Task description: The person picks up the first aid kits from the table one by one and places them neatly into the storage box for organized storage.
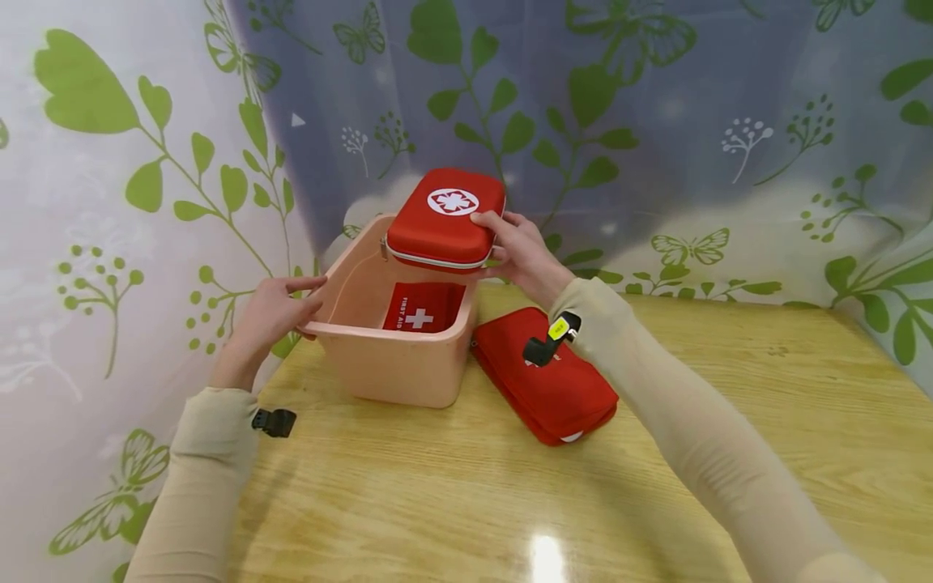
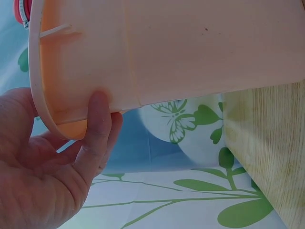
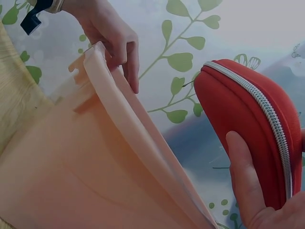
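My right hand point(image 1: 526, 249) grips a red zippered hard case point(image 1: 446, 219) by its right side, thumb on top near the white round emblem. The case is held above the opening of a peach plastic bin point(image 1: 397, 364). In the right wrist view the case's silver zipper point(image 3: 259, 100) runs along its side. My left hand point(image 1: 275, 317) pinches the bin's left rim; in the left wrist view its fingers point(image 2: 97, 119) press the outer wall under the lip. Inside the bin lies a red first aid pouch point(image 1: 423, 308) with a white cross, partly hidden.
Right of the bin, a red soft zippered bag point(image 1: 547, 380) lies on the wooden table point(image 1: 408, 486), partly under my right wrist. Curtains with green leaves and butterflies point(image 1: 583, 146) hang behind and along the left side. Each wrist wears a black strap.
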A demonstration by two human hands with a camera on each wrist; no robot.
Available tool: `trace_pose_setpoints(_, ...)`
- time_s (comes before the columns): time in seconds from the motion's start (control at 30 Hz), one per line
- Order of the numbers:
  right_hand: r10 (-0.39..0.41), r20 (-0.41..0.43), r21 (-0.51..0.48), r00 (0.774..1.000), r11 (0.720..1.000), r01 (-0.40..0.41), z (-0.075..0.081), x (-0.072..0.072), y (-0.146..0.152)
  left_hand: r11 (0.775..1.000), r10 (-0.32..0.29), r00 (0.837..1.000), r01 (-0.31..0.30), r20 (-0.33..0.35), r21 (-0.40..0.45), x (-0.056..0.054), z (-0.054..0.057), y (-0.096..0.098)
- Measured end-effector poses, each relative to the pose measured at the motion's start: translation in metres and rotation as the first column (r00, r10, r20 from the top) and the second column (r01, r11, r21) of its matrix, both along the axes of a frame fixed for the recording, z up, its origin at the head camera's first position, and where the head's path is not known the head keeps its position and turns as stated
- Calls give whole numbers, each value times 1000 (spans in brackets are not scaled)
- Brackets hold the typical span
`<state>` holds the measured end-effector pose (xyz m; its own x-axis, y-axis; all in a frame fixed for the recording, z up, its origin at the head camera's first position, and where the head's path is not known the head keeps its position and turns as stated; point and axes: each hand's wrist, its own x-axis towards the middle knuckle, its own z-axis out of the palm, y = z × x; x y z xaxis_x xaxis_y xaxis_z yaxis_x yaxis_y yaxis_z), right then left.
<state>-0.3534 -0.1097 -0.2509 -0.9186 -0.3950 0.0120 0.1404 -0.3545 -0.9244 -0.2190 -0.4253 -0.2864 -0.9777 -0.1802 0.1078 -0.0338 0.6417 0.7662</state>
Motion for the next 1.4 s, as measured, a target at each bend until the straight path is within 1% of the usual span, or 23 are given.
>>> trace_pose_setpoints(0.37,10,13,56,1000,998,-11,-5,-1,-16,1000,-3,1000,3,-1,12,1,-1,-1)
trace_pose_setpoints(0.53,48,-19,44,999,998,-48,-6,-1,-24,1000,5,1000,-5,-10,9,0,-1,-2)
trace_pose_setpoints(0.7,85,-54,43,995,996,-82,-11,-1,-31,1000,14,1000,-14,-7,8,-1,0,-1)
trace_pose_setpoints(0.83,98,-84,92,992,992,-90,-15,-2,-35,1000,14,1000,-14,-1,11,-1,0,0)
trace_pose_setpoints(1.0,133,-143,221,981,970,-100,-13,-1,-41,1000,10,1000,-10,-5,11,-1,0,0)
trace_pose_setpoints(1.2,175,-182,365,968,926,-99,-6,2,-52,1000,14,1000,-14,0,3,1,1,-2)
trace_pose_setpoints(1.27,197,-214,411,957,907,-95,-5,4,-56,1000,20,1000,-20,1,-3,2,1,-2)
trace_pose_setpoints(1.3,212,-242,444,947,892,-87,-5,5,-57,1000,21,1000,-21,-1,-6,2,1,-2)
trace_pose_setpoints(1.33,232,-291,506,928,861,-57,-5,7,-58,1000,24,1000,-24,-1,-6,2,1,-1)
trace_pose_setpoints(1.37,261,-355,582,898,813,-7,-6,8,-58,1000,25,1000,-25,-2,-6,2,1,-1)
trace_pose_setpoints(1.4,301,-416,666,858,743,62,-6,10,-57,1000,23,1000,-23,-1,-4,1,1,0)
